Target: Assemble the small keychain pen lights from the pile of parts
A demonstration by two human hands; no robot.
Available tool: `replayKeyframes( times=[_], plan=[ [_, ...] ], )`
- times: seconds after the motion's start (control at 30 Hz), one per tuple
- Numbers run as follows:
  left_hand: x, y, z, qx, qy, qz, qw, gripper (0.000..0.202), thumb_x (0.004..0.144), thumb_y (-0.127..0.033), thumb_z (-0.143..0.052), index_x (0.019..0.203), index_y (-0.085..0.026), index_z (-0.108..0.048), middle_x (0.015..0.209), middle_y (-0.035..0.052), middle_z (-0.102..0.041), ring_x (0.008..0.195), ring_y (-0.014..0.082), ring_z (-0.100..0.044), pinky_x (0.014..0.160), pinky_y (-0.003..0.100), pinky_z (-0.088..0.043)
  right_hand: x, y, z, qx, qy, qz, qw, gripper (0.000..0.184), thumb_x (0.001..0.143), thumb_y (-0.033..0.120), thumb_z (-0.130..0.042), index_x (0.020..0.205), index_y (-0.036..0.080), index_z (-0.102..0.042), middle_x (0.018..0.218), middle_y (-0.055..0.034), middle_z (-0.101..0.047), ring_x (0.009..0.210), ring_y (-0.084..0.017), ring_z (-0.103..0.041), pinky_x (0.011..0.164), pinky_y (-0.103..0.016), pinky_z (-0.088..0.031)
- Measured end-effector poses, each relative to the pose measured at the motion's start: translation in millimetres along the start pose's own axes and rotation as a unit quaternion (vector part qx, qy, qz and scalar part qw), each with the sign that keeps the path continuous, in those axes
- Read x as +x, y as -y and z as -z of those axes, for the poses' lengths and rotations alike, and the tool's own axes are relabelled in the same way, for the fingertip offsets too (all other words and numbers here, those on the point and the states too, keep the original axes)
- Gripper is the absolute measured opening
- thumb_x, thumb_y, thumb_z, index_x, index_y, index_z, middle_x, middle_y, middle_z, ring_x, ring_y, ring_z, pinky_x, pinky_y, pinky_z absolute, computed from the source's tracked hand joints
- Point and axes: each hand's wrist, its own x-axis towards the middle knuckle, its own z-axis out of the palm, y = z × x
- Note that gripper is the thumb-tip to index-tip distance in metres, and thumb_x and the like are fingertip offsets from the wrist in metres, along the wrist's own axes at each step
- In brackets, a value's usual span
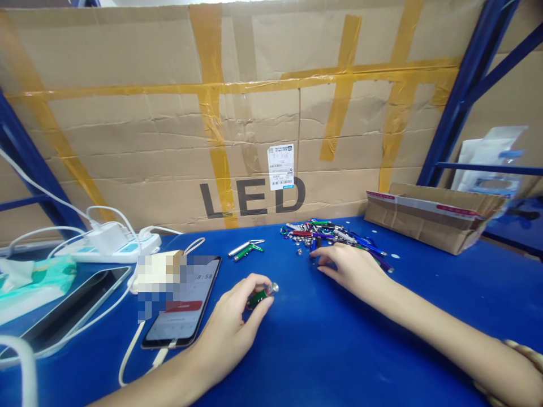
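My left hand [235, 316] is closed around a small green flashlight [257, 298]. A silver end of it sticks out past thumb and forefinger, pointing up to the right. At the near edge of a pile of small coloured metal flashlights and silver parts [311, 233], my right hand [344, 263] is lowered with fingers bent together. Its fingertips meet beside a dark and blue piece; whatever they pinch is too small to tell. Left of the pile, a silver flashlight [238, 249] and a green flashlight [248, 252] with clips lie side by side.
A lit phone [186, 305] on a cable lies beside my left forearm, with another phone [72, 308] further left. Behind them stand a white power strip [139, 249] and a tissue pack [46, 282]. An open cardboard tray [424, 220] sits back right, before a large box [169, 141].
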Motion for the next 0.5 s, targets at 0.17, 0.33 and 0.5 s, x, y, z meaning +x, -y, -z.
replayKeyframes(
  times=[0.17, 0.33, 0.5],
  plan=[
    [-0.3, 0.2, -0.4, 0.011, -0.010, -0.002, 1.000, 0.010, 0.088, -0.027, -0.046, 0.095, -0.024, -0.053, 0.089, -0.0005, -0.064, 0.082, 0.0159, -0.060, 0.077, 0.027, -0.048, 0.7, -0.2, -1.3, 0.038, 0.010, -0.011, 0.999, 0.026, 0.074, 0.013, -0.062, 0.099, 0.021, -0.065, 0.084, -0.0017, -0.071, 0.079, -0.019, -0.066, 0.063, -0.027, -0.051],
    [-0.1, -0.2, -0.1, 0.009, -0.012, -0.005, 1.000, 0.010, 0.088, -0.027, -0.046, 0.095, -0.024, -0.053, 0.090, -0.0007, -0.064, 0.082, 0.0155, -0.059, 0.077, 0.027, -0.048, 1.2, 1.2, -1.9, 0.077, 0.033, -0.029, 0.996, 0.028, 0.075, 0.012, -0.062, 0.102, 0.021, -0.064, 0.087, -0.0015, -0.070, 0.079, -0.018, -0.065, 0.066, -0.026, -0.050],
    [0.2, -0.2, 0.3, 0.002, 0.002, -0.002, 1.000, 0.011, 0.088, -0.027, -0.044, 0.095, -0.024, -0.052, 0.090, 0.0012, -0.063, 0.083, 0.0174, -0.059, 0.078, 0.030, -0.048, 1.9, -0.2, -2.2, 0.081, 0.041, -0.027, 0.996, 0.029, 0.074, 0.013, -0.063, 0.102, 0.021, -0.064, 0.084, -0.0012, -0.070, 0.072, -0.017, -0.065, 0.059, -0.024, -0.047]
  ],
)
